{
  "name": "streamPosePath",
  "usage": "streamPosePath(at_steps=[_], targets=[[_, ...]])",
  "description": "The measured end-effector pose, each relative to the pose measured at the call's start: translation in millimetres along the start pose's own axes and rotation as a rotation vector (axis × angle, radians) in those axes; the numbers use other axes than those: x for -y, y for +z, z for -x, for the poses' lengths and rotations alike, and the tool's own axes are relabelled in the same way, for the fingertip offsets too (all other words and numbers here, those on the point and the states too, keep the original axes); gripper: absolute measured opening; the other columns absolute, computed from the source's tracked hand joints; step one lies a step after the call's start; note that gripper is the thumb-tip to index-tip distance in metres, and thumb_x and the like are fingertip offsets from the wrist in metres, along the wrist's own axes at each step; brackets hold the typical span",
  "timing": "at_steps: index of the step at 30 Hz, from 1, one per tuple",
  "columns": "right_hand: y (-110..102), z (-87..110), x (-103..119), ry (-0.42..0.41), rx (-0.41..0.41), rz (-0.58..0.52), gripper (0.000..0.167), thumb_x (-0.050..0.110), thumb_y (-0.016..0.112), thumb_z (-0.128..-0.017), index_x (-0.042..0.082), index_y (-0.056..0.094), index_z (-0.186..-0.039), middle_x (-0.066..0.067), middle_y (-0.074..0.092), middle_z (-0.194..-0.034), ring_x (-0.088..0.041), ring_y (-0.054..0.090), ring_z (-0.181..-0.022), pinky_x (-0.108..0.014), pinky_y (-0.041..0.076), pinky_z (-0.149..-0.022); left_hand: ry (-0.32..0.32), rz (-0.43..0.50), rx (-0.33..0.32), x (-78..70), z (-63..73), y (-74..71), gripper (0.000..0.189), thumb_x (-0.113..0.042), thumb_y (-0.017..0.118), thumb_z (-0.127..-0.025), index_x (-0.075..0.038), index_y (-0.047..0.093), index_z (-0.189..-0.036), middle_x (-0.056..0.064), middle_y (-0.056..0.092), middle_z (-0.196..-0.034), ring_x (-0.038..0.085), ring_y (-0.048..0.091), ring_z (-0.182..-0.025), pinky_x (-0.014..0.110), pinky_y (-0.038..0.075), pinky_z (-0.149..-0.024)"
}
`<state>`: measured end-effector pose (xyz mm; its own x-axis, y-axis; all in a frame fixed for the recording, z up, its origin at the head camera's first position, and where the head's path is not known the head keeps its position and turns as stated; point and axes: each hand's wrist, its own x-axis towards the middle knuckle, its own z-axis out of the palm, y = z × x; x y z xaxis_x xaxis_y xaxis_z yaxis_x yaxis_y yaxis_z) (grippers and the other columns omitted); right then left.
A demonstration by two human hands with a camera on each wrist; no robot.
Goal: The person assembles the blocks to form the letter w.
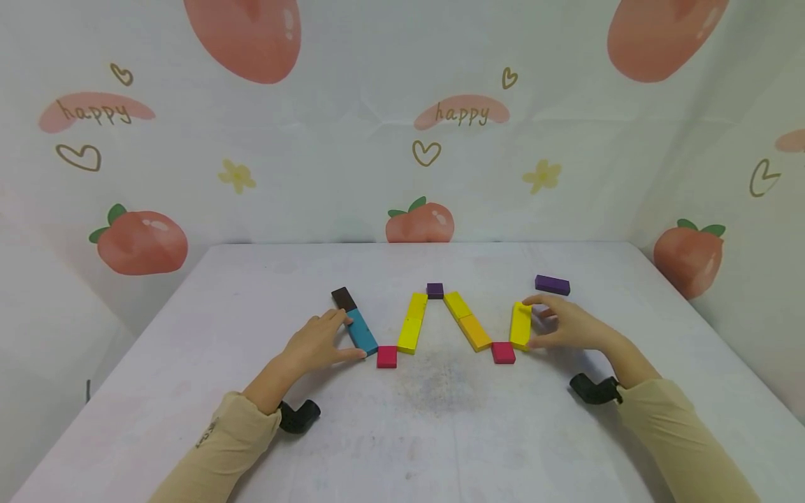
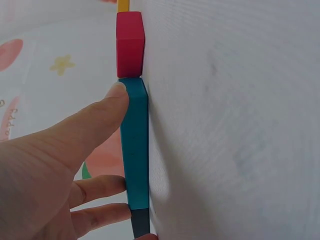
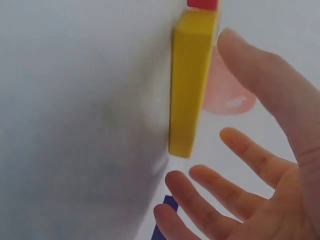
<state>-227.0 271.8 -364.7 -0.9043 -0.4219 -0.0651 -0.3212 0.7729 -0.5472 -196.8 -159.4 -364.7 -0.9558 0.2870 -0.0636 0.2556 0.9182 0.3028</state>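
A zigzag row of coloured wooden blocks lies on the white table. At its left end, my left hand (image 1: 321, 342) touches a blue block (image 1: 361, 332); the thumb is at the near end and other fingers lie along the side. A black block (image 1: 344, 299) meets the blue block's far end, and a red block (image 2: 131, 45) sits by its near end. On the right, my right hand (image 1: 569, 325) is beside a yellow block (image 3: 190, 85), with thumb and fingers spread around it. In the right wrist view the thumb tip and fingers appear apart from that block.
Inside the row stand yellow blocks (image 1: 411, 323), a small purple block (image 1: 435, 290), an orange block (image 1: 474, 334) and a second red block (image 1: 503, 353). A longer purple block (image 1: 553, 285) lies separately beyond my right hand. Behind the table hangs a patterned cloth (image 1: 352, 126).
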Motion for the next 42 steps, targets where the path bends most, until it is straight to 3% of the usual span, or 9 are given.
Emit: streamPosePath(at_steps=[13,21,34,42], targets=[[-24,-2.9,-16,0.055,-0.06,-0.026,0.053,0.026,0.065,-0.087,-0.002,0.046,-0.128,-0.026,0.051,-0.129,-0.042,0.054,-0.111,-0.054,0.045,-0.094,-0.002,0.0,0.005,1.0,-1.2,0.9,0.067,-0.047,0.071,-0.078,-0.004,0.052,-0.125,0.018,0.049,-0.134,0.037,0.052,-0.109,0.051,0.049,-0.089],[-34,-10.0,-28,0.131,-0.143,0.004,0.043,0.022,0.059,-0.092,-0.004,0.05,-0.124,-0.029,0.053,-0.122,-0.046,0.054,-0.109,-0.05,0.051,-0.088,-0.008,0.002,0.009,0.3,-1.2,-0.3,0.066,-0.047,0.07,-0.078,-0.004,0.052,-0.125,0.018,0.048,-0.135,0.037,0.052,-0.11,0.051,0.049,-0.089],[-41,-23.7,-36,0.263,-0.185,-0.034,0.047,0.023,0.056,-0.093,-0.006,0.045,-0.129,-0.032,0.047,-0.127,-0.047,0.049,-0.111,-0.052,0.047,-0.093,-0.013,0.005,0.015,-2.0,0.7,-2.1,0.066,-0.045,0.071,-0.078,-0.003,0.052,-0.124,0.02,0.049,-0.134,0.037,0.052,-0.11,0.052,0.049,-0.089],[-42,-32.4,-44,0.284,-0.186,-0.012,0.05,0.023,0.058,-0.091,-0.007,0.046,-0.128,-0.034,0.046,-0.128,-0.048,0.049,-0.11,-0.052,0.047,-0.091,-0.009,0.007,0.012,-0.2,-0.6,-0.5,0.066,-0.047,0.071,-0.077,-0.004,0.052,-0.124,0.019,0.049,-0.134,0.037,0.052,-0.109,0.051,0.049,-0.089]])
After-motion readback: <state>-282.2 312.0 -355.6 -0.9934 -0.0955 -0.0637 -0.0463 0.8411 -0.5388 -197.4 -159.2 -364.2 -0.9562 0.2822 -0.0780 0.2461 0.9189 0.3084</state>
